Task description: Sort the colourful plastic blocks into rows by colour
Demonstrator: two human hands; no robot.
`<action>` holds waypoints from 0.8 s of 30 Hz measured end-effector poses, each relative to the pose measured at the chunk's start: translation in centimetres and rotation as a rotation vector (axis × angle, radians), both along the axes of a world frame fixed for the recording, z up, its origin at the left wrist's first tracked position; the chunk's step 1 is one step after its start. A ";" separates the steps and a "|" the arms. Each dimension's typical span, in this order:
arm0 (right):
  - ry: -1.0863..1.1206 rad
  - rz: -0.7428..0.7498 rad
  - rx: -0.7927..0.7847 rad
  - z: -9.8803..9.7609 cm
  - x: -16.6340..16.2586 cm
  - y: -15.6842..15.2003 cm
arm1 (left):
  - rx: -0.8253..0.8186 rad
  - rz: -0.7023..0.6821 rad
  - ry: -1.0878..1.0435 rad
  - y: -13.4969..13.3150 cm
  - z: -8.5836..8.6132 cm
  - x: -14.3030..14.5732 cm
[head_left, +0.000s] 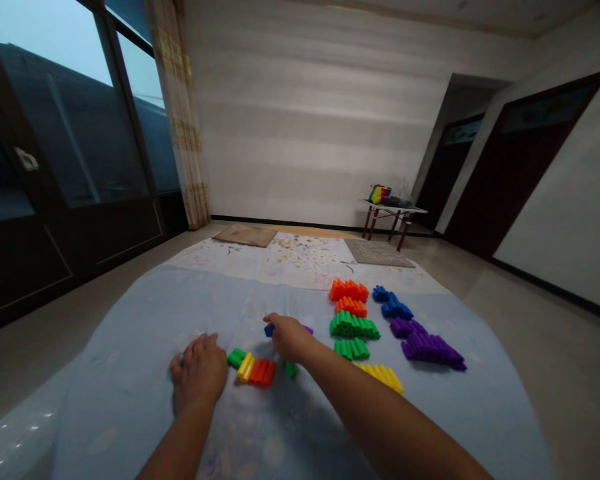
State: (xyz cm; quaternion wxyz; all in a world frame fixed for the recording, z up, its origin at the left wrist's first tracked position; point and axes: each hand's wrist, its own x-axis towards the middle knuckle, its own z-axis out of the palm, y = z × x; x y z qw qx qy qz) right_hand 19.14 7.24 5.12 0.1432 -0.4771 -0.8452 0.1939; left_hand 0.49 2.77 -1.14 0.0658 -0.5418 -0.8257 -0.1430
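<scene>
My left hand (199, 370) lies flat on the cloth with its fingers stretched out, holding nothing. Just to its right are loose plastic tubes: green tubes (237, 358), a yellow tube (247, 367) and red tubes (263, 373). My right hand (290, 338) reaches over the cloth beyond them, its fingers closed at a dark blue tube (269, 331); the grip is partly hidden. Behind that hand a bit of a purple tube (308, 329) shows. A green tube (291, 370) lies below the wrist, partly covered.
Sorted stacks stand on the right: orange tubes (349, 290), green tubes (354, 325), yellow tubes (383, 377), blue tubes (397, 307) and purple tubes (433, 351). A pale blue cloth (145, 320) covers the table. Two mats, including a brown mat (245, 235), lie at the far edge.
</scene>
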 end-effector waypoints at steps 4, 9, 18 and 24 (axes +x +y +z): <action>0.298 -0.105 -0.100 -0.4 1.0 -1.1 | -0.002 -0.001 -0.030 0.0 0.2 0.1; 0.565 -0.127 -0.254 -2.0 1.8 -1.9 | -0.012 0.002 -0.055 0.0 0.1 0.0; 0.643 -0.089 -0.113 -2.5 3.1 -2.7 | 0.012 -0.005 -0.057 0.4 -0.3 -0.2; 0.981 -0.212 -0.069 -1.0 3.6 -3.3 | 0.023 -0.010 -0.051 0.4 -0.3 -0.4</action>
